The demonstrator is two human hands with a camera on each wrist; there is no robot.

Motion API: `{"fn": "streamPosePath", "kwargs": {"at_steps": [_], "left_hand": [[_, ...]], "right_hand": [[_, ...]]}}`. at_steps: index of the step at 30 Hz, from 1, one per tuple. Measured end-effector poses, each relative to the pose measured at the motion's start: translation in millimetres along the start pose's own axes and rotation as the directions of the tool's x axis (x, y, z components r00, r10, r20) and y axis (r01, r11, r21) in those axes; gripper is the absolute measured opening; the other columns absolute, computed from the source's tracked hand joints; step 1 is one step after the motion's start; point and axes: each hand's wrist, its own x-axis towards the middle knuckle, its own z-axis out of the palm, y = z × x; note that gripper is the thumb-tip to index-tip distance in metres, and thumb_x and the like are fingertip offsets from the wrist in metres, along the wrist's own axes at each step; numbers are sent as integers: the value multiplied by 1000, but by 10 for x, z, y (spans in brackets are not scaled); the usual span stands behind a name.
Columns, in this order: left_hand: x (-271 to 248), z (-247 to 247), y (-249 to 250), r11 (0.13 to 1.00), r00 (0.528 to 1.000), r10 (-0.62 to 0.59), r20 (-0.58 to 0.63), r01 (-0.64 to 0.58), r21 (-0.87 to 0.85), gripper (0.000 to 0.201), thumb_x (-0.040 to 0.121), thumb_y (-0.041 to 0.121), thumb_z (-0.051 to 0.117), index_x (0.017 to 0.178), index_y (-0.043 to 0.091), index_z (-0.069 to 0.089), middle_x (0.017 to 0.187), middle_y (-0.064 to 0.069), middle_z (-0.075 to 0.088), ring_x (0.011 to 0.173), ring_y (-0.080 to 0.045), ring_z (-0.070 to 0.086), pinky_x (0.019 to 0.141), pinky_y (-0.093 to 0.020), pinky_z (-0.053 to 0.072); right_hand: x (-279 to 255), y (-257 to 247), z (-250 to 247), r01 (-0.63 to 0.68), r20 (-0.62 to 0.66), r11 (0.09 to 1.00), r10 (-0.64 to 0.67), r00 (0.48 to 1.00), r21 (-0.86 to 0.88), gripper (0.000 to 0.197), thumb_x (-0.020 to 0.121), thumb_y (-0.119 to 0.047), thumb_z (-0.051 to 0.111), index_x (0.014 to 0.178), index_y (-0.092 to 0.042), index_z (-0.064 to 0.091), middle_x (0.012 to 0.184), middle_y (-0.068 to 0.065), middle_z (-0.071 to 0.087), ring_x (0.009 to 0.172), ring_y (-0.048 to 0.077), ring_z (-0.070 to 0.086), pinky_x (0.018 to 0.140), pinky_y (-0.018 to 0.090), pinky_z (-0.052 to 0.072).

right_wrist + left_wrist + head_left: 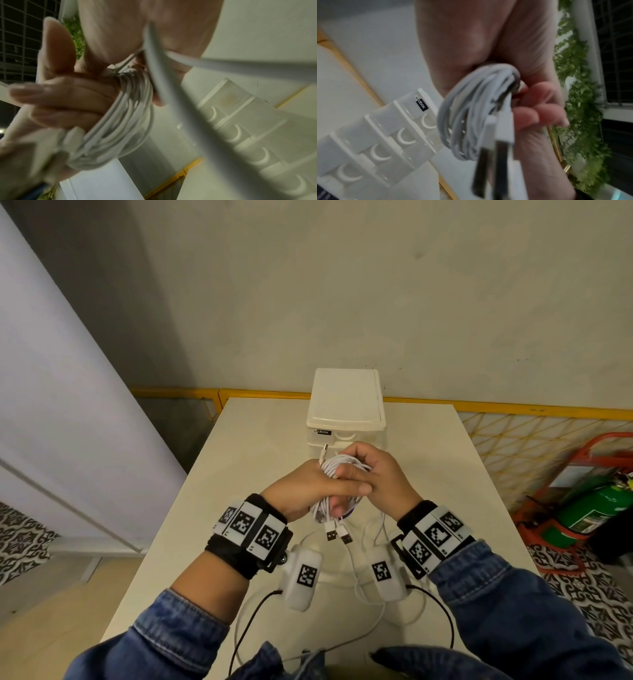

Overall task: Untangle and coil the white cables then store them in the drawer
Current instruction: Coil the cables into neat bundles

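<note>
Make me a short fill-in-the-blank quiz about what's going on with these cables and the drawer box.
1. Both hands hold a coiled bundle of ____ cables.
2. The drawer unit stands at the far end of the ____.
3. Two USB plugs hang ____ the left hand.
4. Every drawer of the unit is ____.

Missing words: white; table; below; closed

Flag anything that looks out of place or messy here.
A loose cable trails uncoiled across the table below the hands, while both hands grip the coiled bundle. Two USB plugs dangle free from it. The drawer unit looks closed and undamaged.
</note>
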Motion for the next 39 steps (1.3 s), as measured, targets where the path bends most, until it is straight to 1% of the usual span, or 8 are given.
{"fn": "streamPosePath", "kwargs": {"at_steps": [7, 12, 16, 20, 25, 31, 35, 39], "left_hand": [[31, -10, -23, 983, 997, -31, 71, 43, -181, 40, 75, 43, 69, 50, 23, 46, 40, 7, 34, 34, -7, 28, 40, -19, 21], [10, -90, -55, 977, 982, -15, 187, 54, -208, 55, 69, 54, 73, 74, 7, 45, 42, 9, 34, 34, -4, 30, 37, -17, 28], [-32, -187, 17, 959, 967, -23, 252, 92, -269, 47, 71, 58, 67, 75, 14, 51, 42, 12, 33, 32, -2, 29, 35, -15, 27], [-53, -216, 76, 947, 944, -154, 291, 225, -231, 35, 88, 41, 51, 62, 18, 47, 38, 10, 29, 29, -4, 24, 33, -17, 18], [-59, -196, 120, 862, 949, -37, 312, 188, -471, 33, 88, 37, 54, 61, 19, 48, 38, 12, 35, 29, -3, 30, 32, -17, 23], [8, -279, 180, 595, 983, 144, 117, 8, -804, 39, 92, 42, 41, 62, 19, 50, 37, 7, 42, 33, -5, 30, 39, -18, 26], [-8, -412, 122, 323, 965, 248, -79, -160, -933, 45, 94, 49, 35, 65, 19, 52, 41, 4, 46, 39, -7, 39, 46, -18, 37], [3, -465, 115, 282, 901, 193, -388, -430, -858, 38, 86, 54, 43, 66, 21, 47, 41, 8, 38, 39, -6, 36, 47, -17, 35]], "right_hand": [[-57, 97, -67, 156, -5, 966, -161, 987, -207, 33, 85, -33, 49, 106, -15, 66, 104, -3, 69, 99, 8, 63, 89, 25, 49], [-104, 87, -100, 158, 36, 952, -154, 987, -261, 28, 94, -15, 47, 117, -13, 62, 69, -33, 64, 55, -4, 60, 55, 7, 43], [-66, 63, -209, 207, 47, 923, -203, 978, -325, 24, 89, -14, 55, 110, -17, 66, 74, -26, 66, 70, -5, 64, 72, 14, 48], [-11, 106, -351, 239, 38, 860, -249, 968, -451, 19, 87, -39, 51, 88, -29, 67, 70, -16, 68, 65, 9, 63, 63, 31, 49], [-63, 292, -430, 161, -93, 881, -225, 970, -444, 37, 89, -43, 37, 90, -15, 62, 70, -24, 61, 67, -7, 57, 63, 13, 43], [-242, 579, -294, -19, -78, 944, -7, 997, -328, 23, 95, -28, 38, 92, -21, 59, 60, -25, 55, 53, 0, 47, 56, 11, 35], [-320, 695, -278, -222, -26, 956, 221, 975, -193, 22, 98, -18, 42, 94, -19, 63, 54, -17, 54, 51, 9, 41, 60, 35, 44], [-365, 687, -157, -247, 33, 962, 252, 967, -116, 19, 96, -10, 45, 104, -15, 61, 60, -14, 56, 46, 14, 45, 58, 39, 53]]}}
